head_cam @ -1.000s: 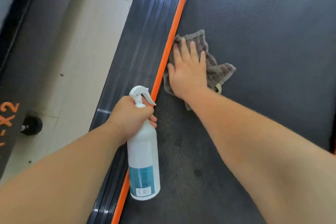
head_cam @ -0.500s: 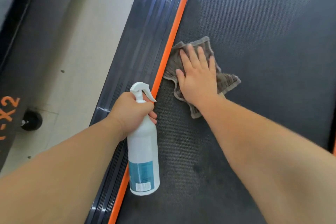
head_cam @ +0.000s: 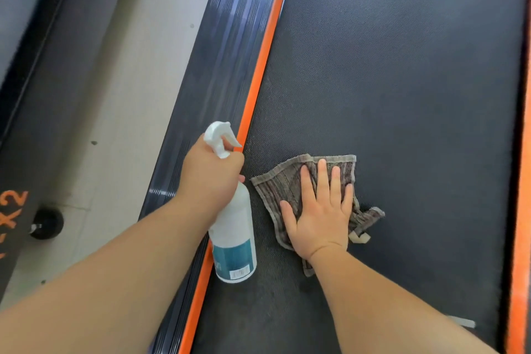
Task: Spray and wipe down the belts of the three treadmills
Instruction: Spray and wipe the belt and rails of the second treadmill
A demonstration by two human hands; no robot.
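Note:
A black textured treadmill belt (head_cam: 402, 80) fills the right of the head view, edged by orange strips. On it lies a crumpled grey-brown cloth (head_cam: 275, 184). My right hand (head_cam: 319, 210) presses flat on the cloth with straight, spread fingers. My left hand (head_cam: 209, 175) grips the neck of a white spray bottle (head_cam: 234, 236) with a teal label, held upright over the belt's left orange strip (head_cam: 267, 46). Its trigger head points right.
A ribbed dark side rail (head_cam: 212, 66) runs left of the orange strip. Beyond it is pale floor (head_cam: 120, 100), then another dark treadmill frame (head_cam: 17, 224) with orange lettering and a black wheel (head_cam: 47, 223). A second orange strip (head_cam: 521, 210) borders the belt's right side.
My right hand has slid the cloth away from the left orange strip, rightward and nearer to me on the belt. The bottle stays gripped in my left hand.

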